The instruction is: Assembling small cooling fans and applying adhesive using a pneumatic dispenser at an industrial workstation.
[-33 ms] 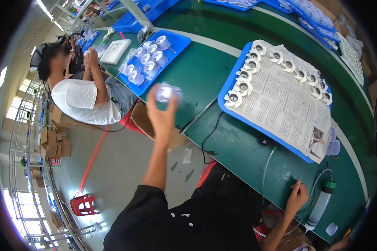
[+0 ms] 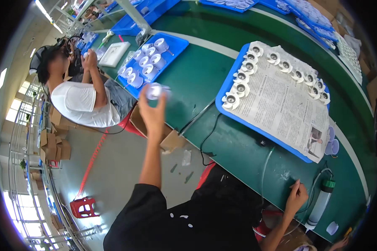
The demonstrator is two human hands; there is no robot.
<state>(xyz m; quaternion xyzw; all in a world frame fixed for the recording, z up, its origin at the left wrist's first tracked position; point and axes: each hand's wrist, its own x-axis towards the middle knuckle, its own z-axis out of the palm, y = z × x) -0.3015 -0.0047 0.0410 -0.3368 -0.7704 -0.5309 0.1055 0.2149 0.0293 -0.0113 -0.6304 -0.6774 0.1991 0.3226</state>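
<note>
My left hand grips a small pale-lavender plastic cup, slightly blurred, between thumb and fingers. It is over the bench edge, just short of a blue tray where several similar cups stand. Far to the right, my right hand rests at the near edge of the green bench with its fingers curled in, and nothing shows in them. Beside it lies a clear syringe-like tube with a green cap.
A larger blue tray lined with newspaper carries white finned impeller-like parts along its edges. Lavender cups stand beyond it. Cables cross the bench. A co-worker sits at the left, near a white block.
My left hand has moved left, toward the tray of cups, with the cup still in its grip. The right hand stays where it was.
</note>
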